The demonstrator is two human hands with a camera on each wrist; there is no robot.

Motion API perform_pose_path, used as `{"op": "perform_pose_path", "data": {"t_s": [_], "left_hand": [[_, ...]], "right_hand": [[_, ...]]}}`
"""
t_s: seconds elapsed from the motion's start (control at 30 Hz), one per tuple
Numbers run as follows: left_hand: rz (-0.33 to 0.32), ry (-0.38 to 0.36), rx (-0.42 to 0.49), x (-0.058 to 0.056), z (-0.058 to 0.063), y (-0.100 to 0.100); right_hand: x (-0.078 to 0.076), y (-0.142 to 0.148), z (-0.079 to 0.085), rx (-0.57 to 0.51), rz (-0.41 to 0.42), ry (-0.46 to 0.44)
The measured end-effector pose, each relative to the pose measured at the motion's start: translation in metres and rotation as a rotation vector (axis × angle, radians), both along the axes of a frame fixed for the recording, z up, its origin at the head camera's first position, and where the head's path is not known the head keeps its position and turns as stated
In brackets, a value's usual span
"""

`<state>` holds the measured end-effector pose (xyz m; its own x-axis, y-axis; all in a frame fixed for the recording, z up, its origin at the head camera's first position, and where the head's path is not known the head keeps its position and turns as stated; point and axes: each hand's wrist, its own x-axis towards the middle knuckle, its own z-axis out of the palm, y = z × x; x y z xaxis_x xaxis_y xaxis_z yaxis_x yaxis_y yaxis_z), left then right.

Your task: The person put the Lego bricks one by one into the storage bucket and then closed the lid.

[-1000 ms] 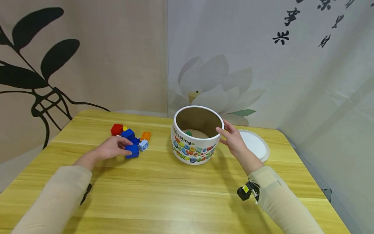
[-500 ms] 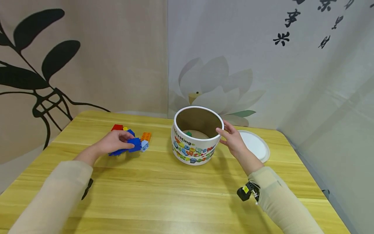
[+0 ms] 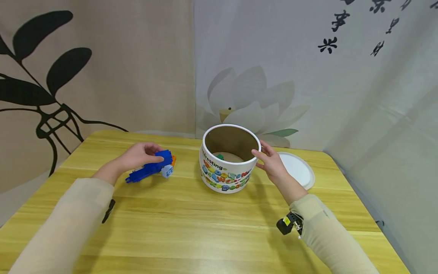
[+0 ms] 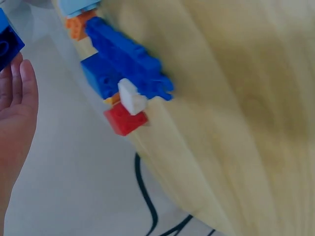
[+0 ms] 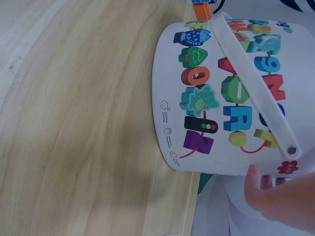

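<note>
My left hand [image 3: 142, 154] pinches a blue toy brick [image 3: 165, 155] between thumb and fingers, raised above the pile in the left wrist view. Below it on the table lie a long blue piece [image 4: 128, 56], a blue block [image 4: 101, 76], a red block [image 4: 125, 118] and a white piece [image 4: 132, 97]. Beside them are an orange brick [image 4: 78, 24] and a light blue block [image 3: 167, 171]. My right hand [image 3: 272, 161] holds the right side of a white bucket [image 3: 226, 177] printed with colourful letters, thumb at the rim. Inside the bucket a green block [image 3: 220, 156] shows on the bottom.
A round white lid [image 3: 297, 169] lies on the wooden table [image 3: 191, 228] to the right of the bucket. The bucket's white handle [image 5: 261, 88] hangs down its side. A printed curtain [image 3: 143, 76] stands behind the table's far edge.
My left hand has picked the blue brick off the pile and moved it up and slightly right. The long blue piece has come into view. My right hand stays at the bucket.
</note>
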<state>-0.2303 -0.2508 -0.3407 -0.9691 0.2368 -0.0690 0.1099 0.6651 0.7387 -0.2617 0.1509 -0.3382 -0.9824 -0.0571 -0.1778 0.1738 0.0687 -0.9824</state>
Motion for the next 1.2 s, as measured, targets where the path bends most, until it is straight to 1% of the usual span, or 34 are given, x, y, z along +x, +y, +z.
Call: {"op": "perform_pose_path", "data": {"t_s": [0.3, 0.6, 0.73, 0.87, 0.97, 1.2], "left_hand": [[-0.011, 0.017, 0.008, -0.014, 0.026, 0.019], [-0.013, 0.059, -0.012, -0.027, 0.049, 0.047], [-0.011, 0.077, 0.004, -0.033, 0.055, 0.058], [-0.026, 0.088, 0.031, -0.038, 0.060, 0.070], [-0.047, 0.095, 0.056, -0.042, 0.064, 0.080], [-0.111, 0.095, 0.096, -0.045, 0.070, 0.104]], "right_hand": [[0.000, 0.001, 0.000, -0.002, -0.001, 0.003], [0.000, 0.002, 0.000, -0.010, 0.002, -0.005], [0.000, 0.001, 0.001, -0.002, 0.006, -0.002], [0.000, 0.001, 0.001, -0.005, 0.009, 0.004], [0.000, 0.000, 0.002, -0.007, 0.007, 0.006], [0.000, 0.002, 0.001, 0.008, 0.005, -0.001]]}}
